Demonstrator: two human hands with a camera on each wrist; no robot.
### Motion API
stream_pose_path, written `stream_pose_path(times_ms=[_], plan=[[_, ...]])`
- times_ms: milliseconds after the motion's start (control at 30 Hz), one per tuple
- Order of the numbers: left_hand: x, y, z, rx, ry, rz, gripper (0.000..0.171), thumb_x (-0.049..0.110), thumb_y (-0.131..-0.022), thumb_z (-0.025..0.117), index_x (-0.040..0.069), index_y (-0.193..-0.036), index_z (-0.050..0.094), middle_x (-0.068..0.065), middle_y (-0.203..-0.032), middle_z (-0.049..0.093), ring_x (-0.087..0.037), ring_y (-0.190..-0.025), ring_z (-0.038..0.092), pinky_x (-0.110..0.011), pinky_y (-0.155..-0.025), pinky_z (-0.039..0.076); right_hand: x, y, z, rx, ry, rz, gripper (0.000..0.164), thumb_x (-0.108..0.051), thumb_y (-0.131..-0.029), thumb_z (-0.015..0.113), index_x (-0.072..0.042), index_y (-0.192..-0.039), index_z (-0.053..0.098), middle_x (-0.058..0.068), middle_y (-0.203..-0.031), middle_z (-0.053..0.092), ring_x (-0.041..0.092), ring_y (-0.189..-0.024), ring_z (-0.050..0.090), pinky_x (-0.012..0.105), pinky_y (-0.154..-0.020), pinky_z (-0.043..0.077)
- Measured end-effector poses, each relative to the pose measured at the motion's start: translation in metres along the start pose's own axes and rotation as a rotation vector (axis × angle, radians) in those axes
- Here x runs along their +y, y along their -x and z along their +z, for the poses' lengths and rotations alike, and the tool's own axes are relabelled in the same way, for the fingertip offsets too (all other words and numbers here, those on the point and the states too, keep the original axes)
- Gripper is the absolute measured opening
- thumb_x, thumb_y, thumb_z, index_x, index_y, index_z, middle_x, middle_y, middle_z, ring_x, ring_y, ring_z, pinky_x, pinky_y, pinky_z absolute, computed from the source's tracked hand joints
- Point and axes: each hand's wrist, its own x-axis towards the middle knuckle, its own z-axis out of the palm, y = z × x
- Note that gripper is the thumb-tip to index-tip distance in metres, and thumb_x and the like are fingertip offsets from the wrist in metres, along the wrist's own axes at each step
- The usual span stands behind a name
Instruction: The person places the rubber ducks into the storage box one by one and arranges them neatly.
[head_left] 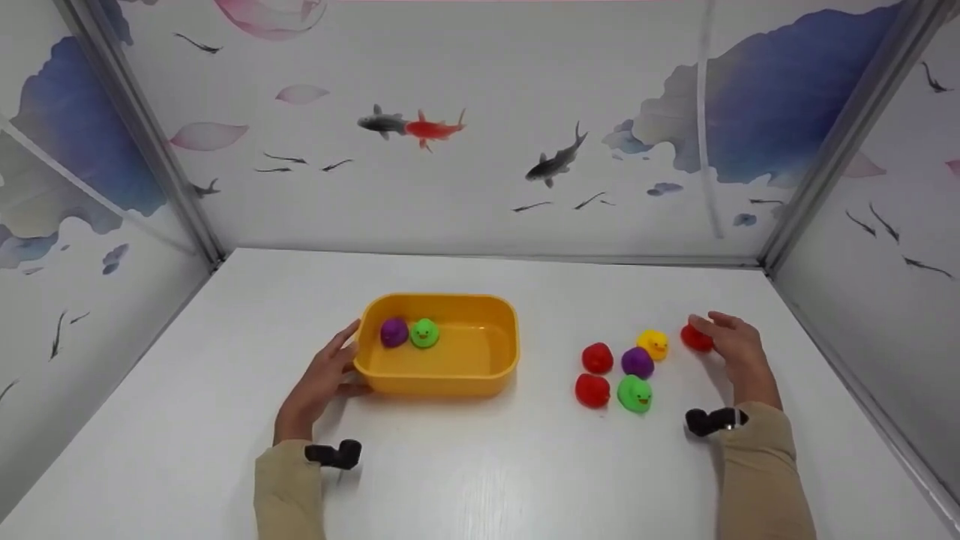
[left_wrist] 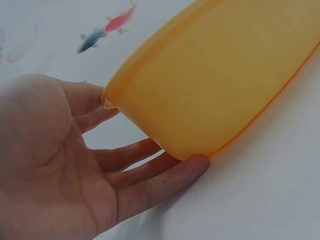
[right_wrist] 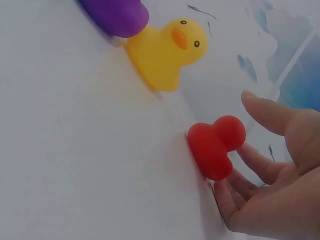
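Tan sleeves [head_left: 291, 487] stretch over the tabletop [head_left: 480, 465], each with a small black thing at the wrist. On the left, the left hand [head_left: 326, 379] has its fingers spread, and they touch the end of a yellow tub [head_left: 436, 385]. That tub has round corners and sits nearer the tabletop's left edge than its right. Inside its left end are a purple duck [head_left: 394, 332] and a green duck [head_left: 424, 333], side by side. Toward the right edge are two red ducks [head_left: 598, 358], another purple one, another green one and a yellow duck [head_left: 652, 344]. Nearest that edge is a smooth red duck [head_left: 696, 338] with a round head. The right hand [head_left: 739, 349] is partly open around it, thumb apart from it.
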Motion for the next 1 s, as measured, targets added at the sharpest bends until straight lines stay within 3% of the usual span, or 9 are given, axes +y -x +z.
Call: stream_pose_path(times_ms=[267, 500, 1000], plan=[[-0.004, 0.001, 0.001, 0.008, -0.009, -0.016, 0.053, 0.04, -0.108, 0.037, 0.036, -0.159, 0.023, -0.019, -0.152, 0.048, -0.028, -0.119, 0.063, -0.042, -0.097, 0.059, -0.001, 0.002, 0.007, 0.042, 0.042, -0.018, 0.084, -0.042, -0.096, 0.064, -0.012, -0.161, 0.019, 0.015, -0.17, 0.009, 0.035, -0.153, 0.019, 0.047, -0.128, 0.023], [0.003, -0.001, 0.0, 0.007, -0.009, 0.004, 0.054, 0.042, -0.108, 0.038, 0.035, -0.16, 0.023, -0.018, -0.152, 0.048, -0.027, -0.118, 0.064, -0.042, -0.097, 0.058, -0.011, -0.001, 0.009, 0.079, 0.098, 0.032, 0.088, -0.043, -0.096, 0.063, -0.012, -0.161, 0.013, 0.017, -0.169, 0.008, 0.036, -0.152, 0.021, 0.047, -0.127, 0.026], [0.0, -0.002, 0.002, 0.009, -0.014, 0.006, 0.053, 0.039, -0.109, 0.037, 0.034, -0.16, 0.023, -0.017, -0.153, 0.047, -0.027, -0.116, 0.065, -0.041, -0.095, 0.059, -0.008, -0.001, 0.011, 0.048, 0.181, 0.02, 0.085, -0.04, -0.097, 0.062, -0.003, -0.159, 0.016, 0.025, -0.165, 0.017, 0.039, -0.148, 0.025, 0.044, -0.125, 0.03]])
